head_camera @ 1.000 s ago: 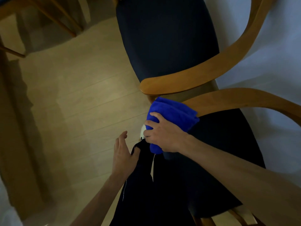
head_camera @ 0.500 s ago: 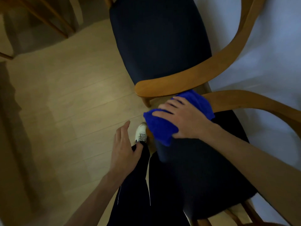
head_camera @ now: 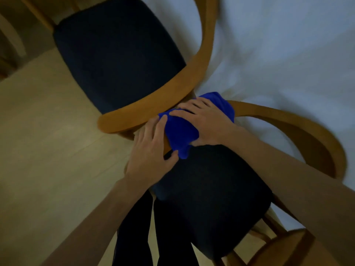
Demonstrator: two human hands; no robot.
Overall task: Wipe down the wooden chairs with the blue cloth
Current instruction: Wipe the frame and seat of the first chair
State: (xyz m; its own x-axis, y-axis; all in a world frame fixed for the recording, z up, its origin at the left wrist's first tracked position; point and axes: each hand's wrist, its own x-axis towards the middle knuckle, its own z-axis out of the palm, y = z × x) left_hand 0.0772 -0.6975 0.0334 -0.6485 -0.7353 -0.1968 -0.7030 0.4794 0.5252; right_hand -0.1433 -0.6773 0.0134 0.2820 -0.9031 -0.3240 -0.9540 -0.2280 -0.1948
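Two wooden chairs with dark seats stand side by side. The near chair [head_camera: 299, 131] has a curved wooden rail, and the blue cloth [head_camera: 180, 131] is wrapped over that rail's front end. My right hand [head_camera: 209, 121] lies on top of the cloth with its fingers curled over it and the rail. My left hand [head_camera: 151, 152] holds the rail's tip just left of the cloth, fingers on one side and thumb on the other, fingertips touching the cloth's edge. The far chair [head_camera: 153, 106] stands directly behind, its rail end close to both hands.
A white draped cloth [head_camera: 288, 54] fills the right and back, behind both chairs. Pale wooden floor [head_camera: 48, 141] lies to the left. My dark trouser legs [head_camera: 138, 237] stand against the near seat's front. More wooden furniture legs [head_camera: 11, 35] show at the top left.
My left hand rose from beside my leg and took hold of the rail's tip. My right hand slid the cloth a little further along the rail. The view tilted toward the chairs.
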